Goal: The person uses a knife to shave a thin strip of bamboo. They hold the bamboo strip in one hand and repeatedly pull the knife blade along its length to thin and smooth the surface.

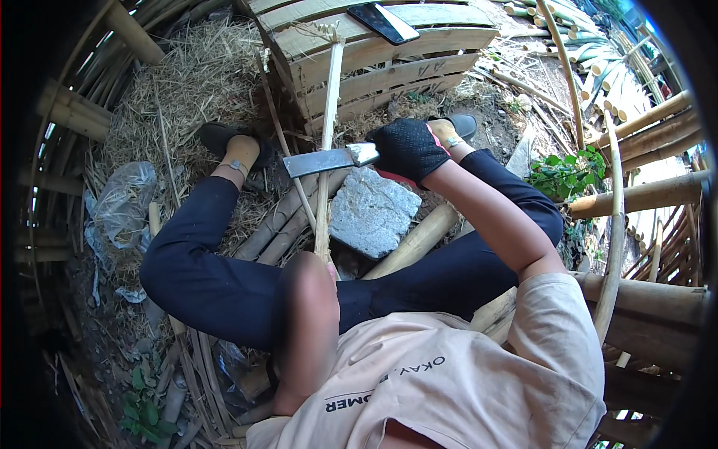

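Note:
My right hand (407, 152), in a black glove with pink edging, is closed round the handle of a broad-bladed chopping knife (320, 162). The blade points left and lies across a long pale bamboo strip (329, 112), touching or just above it. My left hand (332, 272) is at the strip's near end, closed on it; a blurred patch hides most of that hand and forearm. From there the strip slants up and away to a frayed far end by a slatted wooden crate (359, 67). A rough grey stone block (374, 213) sits between my legs, beside the strip.
On the crate lies a dark phone (383, 23). Bamboo poles (419, 239) lie around the stone. Straw and shavings (187, 82) cover the ground at left, with a clear plastic bag (126, 202). Bamboo railings (643, 196) and a leafy plant (570, 176) stand at right.

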The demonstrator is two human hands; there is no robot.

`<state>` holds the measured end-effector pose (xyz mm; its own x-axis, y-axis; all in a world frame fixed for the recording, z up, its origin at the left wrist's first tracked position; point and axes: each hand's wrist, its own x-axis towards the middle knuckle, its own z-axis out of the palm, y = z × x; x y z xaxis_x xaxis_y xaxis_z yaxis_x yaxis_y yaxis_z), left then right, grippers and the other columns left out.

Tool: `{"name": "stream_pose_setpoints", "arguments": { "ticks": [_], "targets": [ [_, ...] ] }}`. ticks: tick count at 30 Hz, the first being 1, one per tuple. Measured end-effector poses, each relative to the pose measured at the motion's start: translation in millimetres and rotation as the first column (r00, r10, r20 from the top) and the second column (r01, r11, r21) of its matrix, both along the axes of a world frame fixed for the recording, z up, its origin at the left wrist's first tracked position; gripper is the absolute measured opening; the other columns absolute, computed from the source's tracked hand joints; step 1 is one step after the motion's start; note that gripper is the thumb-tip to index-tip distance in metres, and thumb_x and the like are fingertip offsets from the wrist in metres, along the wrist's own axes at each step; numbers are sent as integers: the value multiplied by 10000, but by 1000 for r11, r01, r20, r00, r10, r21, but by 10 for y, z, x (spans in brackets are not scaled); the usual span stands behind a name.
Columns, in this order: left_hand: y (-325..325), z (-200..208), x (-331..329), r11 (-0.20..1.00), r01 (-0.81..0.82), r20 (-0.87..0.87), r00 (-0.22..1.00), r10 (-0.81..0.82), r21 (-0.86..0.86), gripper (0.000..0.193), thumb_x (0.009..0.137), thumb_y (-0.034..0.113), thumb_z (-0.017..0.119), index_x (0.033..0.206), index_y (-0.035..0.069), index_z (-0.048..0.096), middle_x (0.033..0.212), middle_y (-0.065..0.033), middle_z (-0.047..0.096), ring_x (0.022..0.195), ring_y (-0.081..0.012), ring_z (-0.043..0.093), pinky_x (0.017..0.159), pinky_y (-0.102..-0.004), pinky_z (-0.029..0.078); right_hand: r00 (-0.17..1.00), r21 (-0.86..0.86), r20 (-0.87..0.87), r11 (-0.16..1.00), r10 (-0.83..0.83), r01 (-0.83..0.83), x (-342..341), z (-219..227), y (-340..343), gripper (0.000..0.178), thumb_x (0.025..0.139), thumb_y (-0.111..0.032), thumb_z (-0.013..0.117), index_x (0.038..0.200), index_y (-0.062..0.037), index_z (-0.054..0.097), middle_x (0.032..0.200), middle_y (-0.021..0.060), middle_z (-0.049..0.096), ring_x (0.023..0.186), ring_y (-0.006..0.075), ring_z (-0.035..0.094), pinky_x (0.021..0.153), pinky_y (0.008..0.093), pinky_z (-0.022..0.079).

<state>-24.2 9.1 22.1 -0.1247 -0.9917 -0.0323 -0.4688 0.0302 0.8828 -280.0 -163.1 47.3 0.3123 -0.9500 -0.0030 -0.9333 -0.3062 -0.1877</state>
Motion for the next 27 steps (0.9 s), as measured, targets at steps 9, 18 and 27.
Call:
{"name": "stream_pose_setpoints", "arguments": {
  "ticks": [9,18,27],
  "targets": [
    [-32,-52,68,999,-47,-36,998,48,21,261,1044,223,519,948,-16,557,623,-196,561,552,-397,578,515,-460,409,996,-251,-2,964,-87,84,-135,-6,-242,163,767,-253,651,866,-166,748,750,134,708,727,340,716,652,469,558],
    [50,67,92,999,-21,-1,1000,21,50,260,1043,215,522,923,-16,535,626,-196,567,582,-417,599,519,-463,417,997,-99,72,994,-37,44,102,-208,-86,197,789,-241,628,913,-156,755,799,157,721,759,355,720,694,468,572],
    [90,-12,39,1000,1,-52,999,0,23,300,1058,250,507,911,-9,547,579,-93,544,495,-208,543,496,-371,414,999,-57,-36,998,0,-2,133,191,79,190,779,-252,653,911,-163,757,835,156,729,797,360,720,730,464,574]
  ]
}}
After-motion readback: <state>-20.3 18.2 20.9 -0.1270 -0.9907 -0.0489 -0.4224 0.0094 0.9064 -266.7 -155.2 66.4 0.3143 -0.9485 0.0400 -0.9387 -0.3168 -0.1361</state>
